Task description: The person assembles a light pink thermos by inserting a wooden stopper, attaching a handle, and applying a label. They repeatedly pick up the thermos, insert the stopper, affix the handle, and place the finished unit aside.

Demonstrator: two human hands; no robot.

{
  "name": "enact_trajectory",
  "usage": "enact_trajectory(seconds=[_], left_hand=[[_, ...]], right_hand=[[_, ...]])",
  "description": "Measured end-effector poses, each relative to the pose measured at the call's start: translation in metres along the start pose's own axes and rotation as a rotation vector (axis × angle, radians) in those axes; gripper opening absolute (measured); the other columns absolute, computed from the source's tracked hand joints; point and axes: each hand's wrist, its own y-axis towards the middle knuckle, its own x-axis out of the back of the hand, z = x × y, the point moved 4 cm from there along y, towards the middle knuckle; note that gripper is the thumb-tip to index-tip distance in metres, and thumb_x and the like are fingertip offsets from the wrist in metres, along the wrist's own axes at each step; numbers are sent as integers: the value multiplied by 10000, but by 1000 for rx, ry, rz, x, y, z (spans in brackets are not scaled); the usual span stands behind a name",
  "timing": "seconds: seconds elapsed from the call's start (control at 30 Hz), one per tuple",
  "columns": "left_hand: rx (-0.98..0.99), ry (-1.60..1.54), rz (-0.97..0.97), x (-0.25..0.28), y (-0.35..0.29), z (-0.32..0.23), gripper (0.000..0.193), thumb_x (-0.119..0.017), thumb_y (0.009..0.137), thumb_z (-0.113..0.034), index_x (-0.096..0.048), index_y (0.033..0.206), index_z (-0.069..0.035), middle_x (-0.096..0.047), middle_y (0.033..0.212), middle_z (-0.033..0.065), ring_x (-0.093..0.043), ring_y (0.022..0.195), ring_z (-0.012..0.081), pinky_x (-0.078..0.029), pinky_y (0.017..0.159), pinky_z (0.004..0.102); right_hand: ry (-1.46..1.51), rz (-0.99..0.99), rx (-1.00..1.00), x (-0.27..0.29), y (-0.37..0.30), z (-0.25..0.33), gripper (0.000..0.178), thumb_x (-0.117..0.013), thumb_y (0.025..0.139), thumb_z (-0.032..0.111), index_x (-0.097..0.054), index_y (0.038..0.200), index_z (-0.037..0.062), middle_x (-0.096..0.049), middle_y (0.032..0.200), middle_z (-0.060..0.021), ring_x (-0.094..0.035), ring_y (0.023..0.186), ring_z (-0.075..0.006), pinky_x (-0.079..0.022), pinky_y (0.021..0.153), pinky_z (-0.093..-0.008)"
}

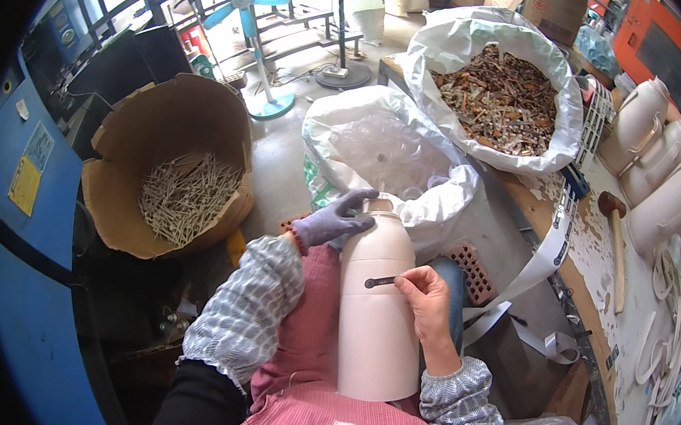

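Observation:
A pale pink vacuum-flask body (378, 331) lies along my lap, its neck pointing away from me. My left hand (333, 222), in a grey-purple glove, grips it at the shoulder by the open neck. Bare, my right hand (428, 299) pinches the right end of a small black strip (379, 282) with a rounded left end. The strip lies over the flask's middle, just below a seam line; whether it is stuck down I cannot tell.
Ahead stands a white sack (325, 121) of clear plastic pieces; another sack (556, 143) holds brown scraps. A cardboard drum (105, 190) with thin sticks is at left. On the right bench (592, 319) are pink flasks (673, 208), a mallet (620, 248) and white handles. A blue fan (249, 7) stands behind.

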Motion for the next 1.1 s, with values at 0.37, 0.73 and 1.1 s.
enact_trajectory(seconds=[0.37, 0.73, 1.1], left_hand=[[-339, 620, -75, 4, -98, -108, 431, -776, 800, -263, -665, 1210, -186, -332, 1458, 207, -351, 1361, 377, -373, 1074, 453], [-258, 804, -88, -10, -115, -119, 878, -929, 546, -386, -501, 1272, -141, -195, 1482, 309, -228, 1391, 494, -316, 1108, 515], [-184, 939, 14, -17, -111, -133, 797, -892, 632, -328, -483, 1289, -139, -287, 1449, 302, -376, 1329, 443, -436, 1017, 461]], right_hand=[[-120, 75, -18, -45, -21, 16, 99, -729, 846, 36, -633, 871, 48, -665, 803, 11, -595, 717, -30, -490, 679, -175], [-234, 27, 20, -55, -24, 14, 100, -733, 847, 63, -645, 878, 27, -637, 745, 26, -543, 664, -12, -455, 608, -175], [-677, -130, 337, -51, -26, 13, 292, -738, 841, 163, -501, 961, 42, -498, 765, 27, -472, 684, -41, -409, 576, -211]])
